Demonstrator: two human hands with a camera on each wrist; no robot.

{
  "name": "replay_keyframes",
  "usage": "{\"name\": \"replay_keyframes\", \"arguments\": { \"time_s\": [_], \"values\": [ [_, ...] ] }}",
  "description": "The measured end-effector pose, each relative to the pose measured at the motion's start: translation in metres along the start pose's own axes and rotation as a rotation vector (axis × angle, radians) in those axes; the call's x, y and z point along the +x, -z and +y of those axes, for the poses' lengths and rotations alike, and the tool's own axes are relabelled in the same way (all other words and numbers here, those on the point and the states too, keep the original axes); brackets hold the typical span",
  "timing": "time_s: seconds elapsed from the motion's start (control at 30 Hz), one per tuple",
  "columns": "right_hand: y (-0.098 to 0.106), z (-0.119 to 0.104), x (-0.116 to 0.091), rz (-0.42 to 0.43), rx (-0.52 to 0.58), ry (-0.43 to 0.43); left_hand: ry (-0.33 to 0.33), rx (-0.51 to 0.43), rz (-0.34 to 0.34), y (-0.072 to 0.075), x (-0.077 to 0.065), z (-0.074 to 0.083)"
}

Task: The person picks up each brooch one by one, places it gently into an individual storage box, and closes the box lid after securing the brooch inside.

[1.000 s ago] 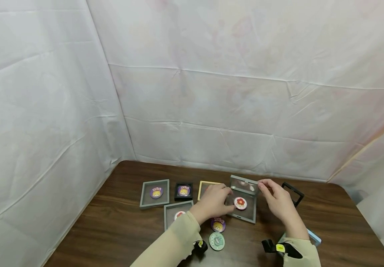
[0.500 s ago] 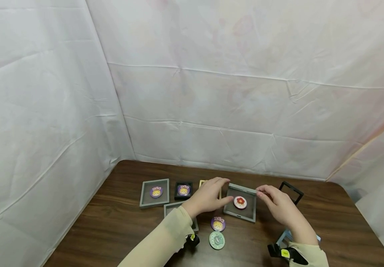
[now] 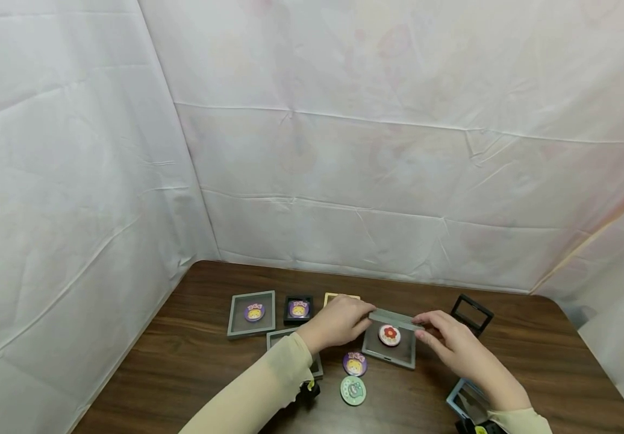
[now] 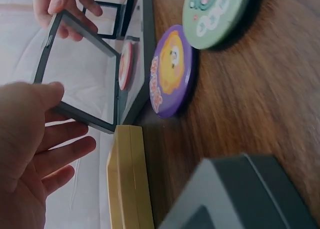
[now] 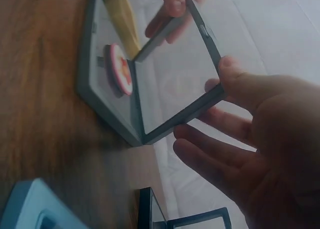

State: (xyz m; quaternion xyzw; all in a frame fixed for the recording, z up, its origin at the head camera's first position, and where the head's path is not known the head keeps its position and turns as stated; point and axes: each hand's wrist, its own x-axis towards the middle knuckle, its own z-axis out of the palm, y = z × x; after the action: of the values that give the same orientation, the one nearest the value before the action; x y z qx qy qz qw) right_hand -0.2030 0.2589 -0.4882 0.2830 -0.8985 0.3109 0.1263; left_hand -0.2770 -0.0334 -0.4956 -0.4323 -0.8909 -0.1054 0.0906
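Observation:
A grey square display case [image 3: 388,360] stands on the table with its clear-windowed lid [image 3: 396,319] raised at an angle over the base. Inside the base lies a round white badge with a red flower [image 3: 390,335]. My left hand [image 3: 338,323] pinches the lid's left corner between thumb and fingers. At the opposite corner, my right hand [image 3: 455,348] grips the lid, its thumb on the frame [image 5: 207,41] and fingers behind. Both wrist views show the lid's see-through film between the hands.
Left of the case are a grey case [image 3: 230,322] and a black case [image 3: 287,320], each with a purple badge, a yellow case [image 3: 339,295] and another grey case [image 3: 317,367]. In front lie purple [image 3: 355,364] and green [image 3: 352,390] badges. Black [image 3: 486,324] and blue [image 3: 455,399] cases stand right.
The lid has swung from tilted back to leaning forward over the base. My left hand, off the lid half a second ago, now pinches its left corner. The blue case shows more.

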Motion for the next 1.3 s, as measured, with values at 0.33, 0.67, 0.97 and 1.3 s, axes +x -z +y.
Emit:
{"name": "replay_keyframes", "arguments": {
  "time_s": [0.33,0.67,0.97,1.3],
  "values": [
    [-0.012,-0.008,-0.009,-0.165,-0.037,-0.189,-0.066,0.104,-0.033,-0.005,-0.012,0.004],
    [-0.02,-0.004,-0.011,-0.279,-0.026,-0.269,-0.04,0.183,-0.085,-0.004,-0.018,0.011],
    [-0.022,-0.002,-0.013,-0.271,-0.081,-0.254,-0.042,0.201,-0.083,-0.009,-0.02,0.012],
    [-0.023,0.0,-0.011,-0.285,-0.075,-0.29,0.008,0.099,-0.099,-0.01,-0.022,0.009]
  ]
}}
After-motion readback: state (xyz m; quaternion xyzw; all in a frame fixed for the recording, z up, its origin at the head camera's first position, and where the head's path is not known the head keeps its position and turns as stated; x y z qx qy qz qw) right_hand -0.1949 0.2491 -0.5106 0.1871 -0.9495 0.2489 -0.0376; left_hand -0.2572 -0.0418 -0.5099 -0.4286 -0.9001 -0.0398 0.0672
